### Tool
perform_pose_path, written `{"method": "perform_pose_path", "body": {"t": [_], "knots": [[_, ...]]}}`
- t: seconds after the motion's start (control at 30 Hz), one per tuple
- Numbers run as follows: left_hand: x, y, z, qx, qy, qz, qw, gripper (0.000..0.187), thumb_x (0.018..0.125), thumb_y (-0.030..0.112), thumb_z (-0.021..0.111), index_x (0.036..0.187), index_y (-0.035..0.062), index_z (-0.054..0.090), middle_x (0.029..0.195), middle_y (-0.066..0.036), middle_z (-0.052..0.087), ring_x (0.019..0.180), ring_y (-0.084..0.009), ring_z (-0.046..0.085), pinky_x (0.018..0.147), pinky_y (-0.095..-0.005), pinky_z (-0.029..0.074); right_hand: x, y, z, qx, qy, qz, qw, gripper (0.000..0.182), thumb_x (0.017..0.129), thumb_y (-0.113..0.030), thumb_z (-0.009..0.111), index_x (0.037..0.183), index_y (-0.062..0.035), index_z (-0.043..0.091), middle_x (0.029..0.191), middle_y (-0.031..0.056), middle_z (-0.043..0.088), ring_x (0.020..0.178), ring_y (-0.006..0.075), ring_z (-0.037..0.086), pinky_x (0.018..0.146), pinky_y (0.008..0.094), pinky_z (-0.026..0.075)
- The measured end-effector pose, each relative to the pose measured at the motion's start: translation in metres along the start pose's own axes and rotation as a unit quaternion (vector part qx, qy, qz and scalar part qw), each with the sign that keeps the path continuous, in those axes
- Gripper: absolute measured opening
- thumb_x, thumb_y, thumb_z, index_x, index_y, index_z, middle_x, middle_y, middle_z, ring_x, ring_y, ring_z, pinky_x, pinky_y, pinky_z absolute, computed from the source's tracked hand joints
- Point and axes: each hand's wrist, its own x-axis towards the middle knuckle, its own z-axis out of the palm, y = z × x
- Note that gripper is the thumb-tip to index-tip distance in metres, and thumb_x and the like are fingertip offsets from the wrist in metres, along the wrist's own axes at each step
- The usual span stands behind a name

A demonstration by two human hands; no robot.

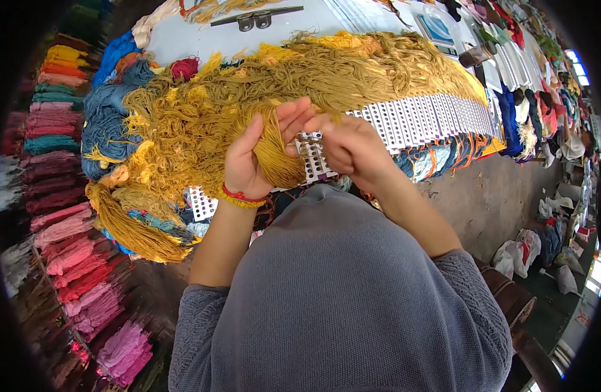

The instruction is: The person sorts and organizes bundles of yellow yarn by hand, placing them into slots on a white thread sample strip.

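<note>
A looped skein of mustard-yellow yarn (277,153) hangs over my left hand (248,157), between the raised thumb and the bent fingers. My right hand (356,147) is closed in a pinch close to the left fingertips; what it pinches is too small to make out. Between the two hands shows a white card with rows of holes (313,160), partly covered by fingers. Beneath and beyond them spreads a large heap of loose mustard and olive yarn (340,75). To the right, a long row of overlapping white punched cards (418,121) lies along the heap's near edge.
Blue yarn (108,130) is piled at the table's left end. A black clip-like bar (256,18) lies on the pale tabletop (176,39). Stacks of coloured skeins (55,134) line the left side. Plastic bags (519,251) sit on the floor at right.
</note>
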Motion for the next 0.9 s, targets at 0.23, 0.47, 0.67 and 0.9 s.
{"method": "perform_pose_path", "body": {"t": [0.23, 0.47, 0.67, 0.9], "knots": [[0.002, -0.005, 0.006, 0.049, -0.069, -0.011, 0.996, 0.056, 0.091, 0.039, 0.025, 0.129, -0.0019, 0.028, 0.138, -0.014, 0.023, 0.126, -0.0238, 0.026, 0.082, -0.0260, 0.040, 0.002, 0.011, 0.011, -0.123, 0.049, 0.040, 0.990, 0.021, 0.082, -0.019, 0.056, 0.092, -0.0006, 0.059, 0.052, -0.0042, 0.047, 0.036, 0.0025, 0.029, 0.036, 0.0171, 0.021], [0.004, -0.010, 0.003, 0.117, -0.085, -0.035, 0.989, 0.059, 0.090, 0.041, 0.028, 0.130, -0.0020, 0.025, 0.137, -0.013, 0.025, 0.119, -0.0187, 0.036, 0.092, -0.0284, 0.033, -0.005, 0.015, 0.016, 0.091, 0.028, 0.028, 0.995, 0.020, 0.082, -0.019, 0.056, 0.092, -0.0018, 0.058, 0.061, -0.0008, 0.050, 0.037, 0.0027, 0.029, 0.036, 0.0182, 0.021], [0.006, -0.020, 0.009, 0.168, -0.032, -0.014, 0.985, 0.055, 0.091, 0.038, 0.029, 0.128, -0.0028, 0.031, 0.132, -0.010, 0.033, 0.112, -0.0166, 0.041, 0.094, -0.0300, 0.033, 0.000, 0.022, 0.013, -0.119, 0.099, -0.087, 0.984, 0.014, 0.081, -0.012, 0.058, 0.090, -0.0010, 0.057, 0.068, -0.0010, 0.054, 0.051, 0.0012, 0.042, 0.044, 0.0160, 0.031], [0.004, -0.020, 0.010, 0.183, -0.026, -0.008, 0.983, 0.052, 0.092, 0.036, 0.028, 0.126, -0.0032, 0.034, 0.129, -0.009, 0.038, 0.112, -0.0176, 0.041, 0.096, -0.0307, 0.031, 0.009, 0.036, 0.003, -0.207, 0.126, -0.168, 0.956, 0.009, 0.078, -0.010, 0.059, 0.082, -0.0012, 0.059, 0.059, -0.0053, 0.051, 0.052, 0.0009, 0.040, 0.046, 0.0176, 0.033]]}}
